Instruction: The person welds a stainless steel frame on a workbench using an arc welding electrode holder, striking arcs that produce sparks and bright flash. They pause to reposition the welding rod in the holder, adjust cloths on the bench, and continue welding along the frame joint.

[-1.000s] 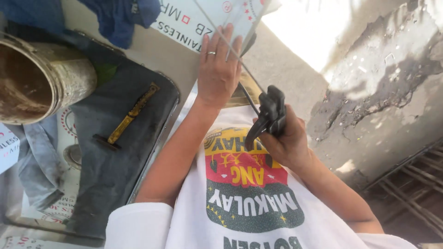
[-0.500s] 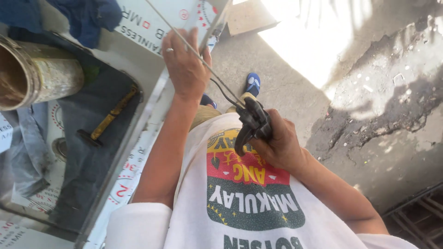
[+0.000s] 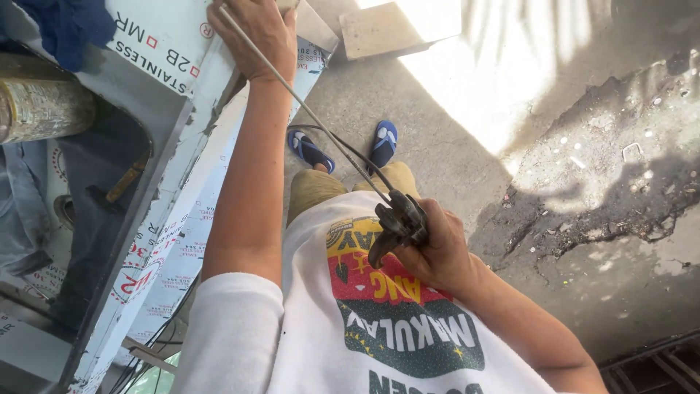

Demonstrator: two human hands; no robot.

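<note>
My right hand (image 3: pixel 437 252) grips a dark welding electrode holder (image 3: pixel 397 222) in front of my chest. A thin grey rod (image 3: pixel 306 109) clamped in it runs up and left across the back of my left hand (image 3: pixel 255 36). That hand rests on the edge of a stainless sheet (image 3: pixel 171 51) covered in white printed film. Its fingers are cut off by the frame's top edge. A dark cable (image 3: pixel 332 138) loops from the holder down toward my feet.
A hammer (image 3: pixel 120 186) lies on a dark surface left of the sheet, by a rusty metal cylinder (image 3: pixel 44 109) and a blue cloth (image 3: pixel 69 25). My feet in blue flip-flops (image 3: pixel 383 142) stand on cracked concrete. A pale slab (image 3: pixel 397 25) lies ahead, a grate (image 3: pixel 649 365) at bottom right.
My left hand has slid further up the sheet's edge, with the rod following it. The view has tipped down, so my feet now show. My right hand keeps its grip on the holder.
</note>
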